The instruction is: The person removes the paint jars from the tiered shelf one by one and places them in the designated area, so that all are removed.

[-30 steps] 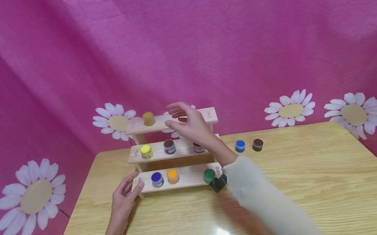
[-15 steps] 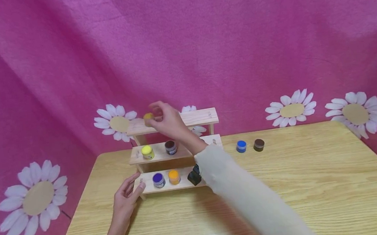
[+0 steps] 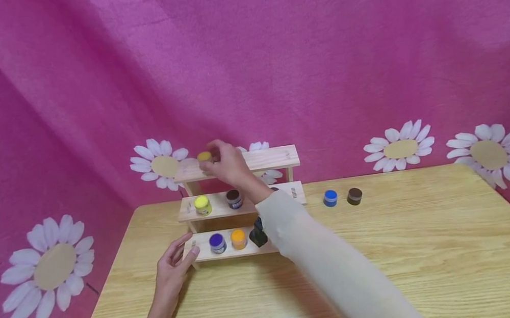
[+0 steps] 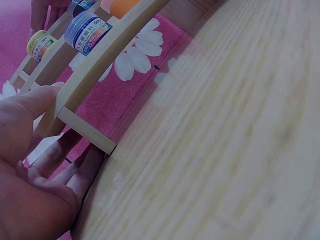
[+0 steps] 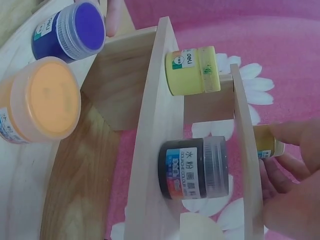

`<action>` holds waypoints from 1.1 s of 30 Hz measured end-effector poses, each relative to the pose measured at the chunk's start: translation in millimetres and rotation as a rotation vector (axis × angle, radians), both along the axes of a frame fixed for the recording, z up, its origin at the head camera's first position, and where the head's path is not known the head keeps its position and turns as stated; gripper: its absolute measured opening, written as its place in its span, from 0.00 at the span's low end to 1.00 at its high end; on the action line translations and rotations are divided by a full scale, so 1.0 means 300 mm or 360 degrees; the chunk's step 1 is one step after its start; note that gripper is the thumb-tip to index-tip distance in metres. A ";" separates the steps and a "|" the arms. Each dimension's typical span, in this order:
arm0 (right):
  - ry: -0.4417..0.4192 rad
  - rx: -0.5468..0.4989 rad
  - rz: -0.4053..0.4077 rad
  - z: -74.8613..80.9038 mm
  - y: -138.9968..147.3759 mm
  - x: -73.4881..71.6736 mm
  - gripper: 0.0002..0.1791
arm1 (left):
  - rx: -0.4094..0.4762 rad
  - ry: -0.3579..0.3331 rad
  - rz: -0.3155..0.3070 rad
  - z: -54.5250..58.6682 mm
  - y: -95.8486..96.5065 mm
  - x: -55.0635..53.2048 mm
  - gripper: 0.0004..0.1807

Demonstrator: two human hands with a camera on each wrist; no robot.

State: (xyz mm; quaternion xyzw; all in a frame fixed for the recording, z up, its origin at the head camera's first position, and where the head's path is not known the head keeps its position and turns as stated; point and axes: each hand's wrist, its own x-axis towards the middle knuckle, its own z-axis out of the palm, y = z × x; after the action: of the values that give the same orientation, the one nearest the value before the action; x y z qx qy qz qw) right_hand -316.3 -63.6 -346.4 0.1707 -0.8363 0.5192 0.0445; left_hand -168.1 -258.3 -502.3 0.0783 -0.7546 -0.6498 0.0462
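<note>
A three-tier wooden display rack (image 3: 266, 156) stands on the table. On its top tier, at the left, my right hand (image 3: 229, 165) pinches a small ochre paint jar (image 5: 264, 141) between thumb and fingers. My left hand (image 3: 170, 269) grips the left end of the bottom tier, its thumb (image 4: 42, 97) over the board and its fingers by the leg. A yellow paint jar (image 3: 202, 205) and a dark paint jar (image 5: 192, 168) sit on the middle tier. Purple (image 3: 217, 243) and orange (image 3: 238, 239) jars occupy the bottom one. The right forearm covers the rack's lower right part.
To the right of the rack, a blue jar (image 3: 330, 198) and a brown jar (image 3: 354, 196) stand on the wooden table (image 3: 428, 234). Behind everything hangs a pink cloth (image 3: 319, 60) with white daisies.
My right hand has gone left along the top tier from its middle and taken hold of the ochre paint jar. The left hand stays at the rack's lower left end.
</note>
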 end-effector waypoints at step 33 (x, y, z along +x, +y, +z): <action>0.0107 -0.0213 0.0069 -0.002 0.256 0.105 0.22 | -0.0006 0.0014 0.0012 -0.001 -0.001 -0.004 0.29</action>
State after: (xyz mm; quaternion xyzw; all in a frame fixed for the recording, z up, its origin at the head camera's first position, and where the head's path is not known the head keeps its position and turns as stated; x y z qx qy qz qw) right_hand -284.7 13.2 -347.1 0.2030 -0.7938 0.5686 0.0727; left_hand -169.2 -258.6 -502.6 0.0782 -0.7555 -0.6484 0.0519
